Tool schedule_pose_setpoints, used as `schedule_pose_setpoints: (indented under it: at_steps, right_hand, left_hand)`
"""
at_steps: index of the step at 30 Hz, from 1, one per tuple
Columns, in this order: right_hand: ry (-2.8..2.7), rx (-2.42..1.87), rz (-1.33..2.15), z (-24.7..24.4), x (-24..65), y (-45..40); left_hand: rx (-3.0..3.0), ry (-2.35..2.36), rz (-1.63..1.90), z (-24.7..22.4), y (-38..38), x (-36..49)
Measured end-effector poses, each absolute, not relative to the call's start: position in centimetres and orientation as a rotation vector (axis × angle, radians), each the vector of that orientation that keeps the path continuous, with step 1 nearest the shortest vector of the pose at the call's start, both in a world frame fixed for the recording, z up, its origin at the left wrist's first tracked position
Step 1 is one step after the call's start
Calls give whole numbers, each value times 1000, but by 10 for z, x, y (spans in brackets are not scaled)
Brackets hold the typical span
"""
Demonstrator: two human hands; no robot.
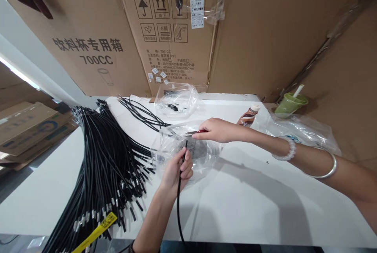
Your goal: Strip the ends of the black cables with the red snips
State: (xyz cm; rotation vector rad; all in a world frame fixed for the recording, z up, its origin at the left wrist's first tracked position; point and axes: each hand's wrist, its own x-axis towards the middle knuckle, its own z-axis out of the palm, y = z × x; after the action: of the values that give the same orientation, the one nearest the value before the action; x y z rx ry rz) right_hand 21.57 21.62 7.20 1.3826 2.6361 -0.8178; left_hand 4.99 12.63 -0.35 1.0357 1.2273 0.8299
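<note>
My left hand (178,168) is closed around a black cable (178,202), its cut end pointing up and the rest hanging down past the table's front edge. Just above that end, my right hand (216,130) grips a small red-handled tool with slim pointed metal tips (194,132). The tips point left and appear apart from the cable. Beneath both hands lies a clear plastic bag (207,153) with a mass of small grey pieces, too fine to name. To the left, a large bundle of black cables (103,158) with silvery fittings is spread over the table.
Behind the hands is another clear bag (176,101) with small black pieces. A bottle (249,116) and a green cup (290,103) stand at the right. Cardboard boxes (265,41) wall off the back of the white table (244,209). A yellow tag (97,233) lies on the bundle.
</note>
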Motion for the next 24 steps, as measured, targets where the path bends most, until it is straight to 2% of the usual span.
schedule_pose_setpoints:
  at_steps: [6,14,24]
  right_hand:
    - [2625,1257,-636,66,205,219]
    - [2660,1318,-366,48,189,213]
    - [2692,1442,-499,6,180,216]
  left_hand:
    - [1051,1422,994,-21,128,60]
    - [1339,1870,988,-30,132,48]
    - [1491,1970,833,-33,134,39]
